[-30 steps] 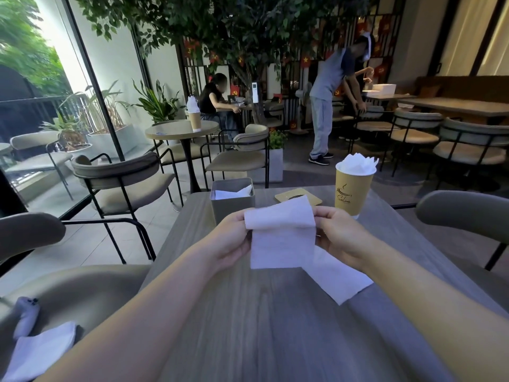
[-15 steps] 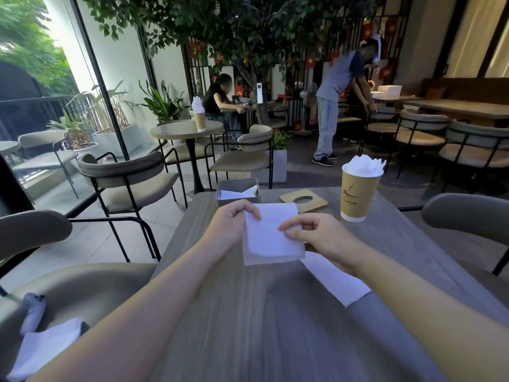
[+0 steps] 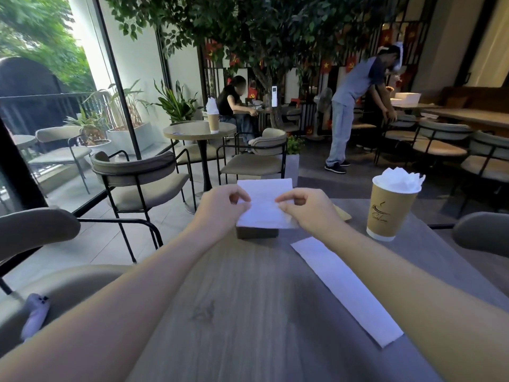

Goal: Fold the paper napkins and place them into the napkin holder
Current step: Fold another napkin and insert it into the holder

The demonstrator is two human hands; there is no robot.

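Observation:
A folded white napkin [image 3: 264,202] is held upright over the grey napkin holder [image 3: 257,233], which it mostly hides. My left hand [image 3: 220,209] pinches its left edge. My right hand [image 3: 305,210] pinches its right edge. Whether the napkin's lower edge is inside the holder I cannot tell. A second napkin [image 3: 345,288], folded into a long strip, lies flat on the grey wooden table [image 3: 248,312] under my right forearm.
A tan paper cup [image 3: 391,213] stuffed with white napkins stands at the right of the table. A wooden coaster [image 3: 343,215] peeks out behind my right hand. Chairs surround the table; a white object [image 3: 34,315] lies on the left chair. People stand and sit further back.
Both hands have carried the folded napkin forward from the middle of the table to above the napkin holder. The strip napkin stays where it lay.

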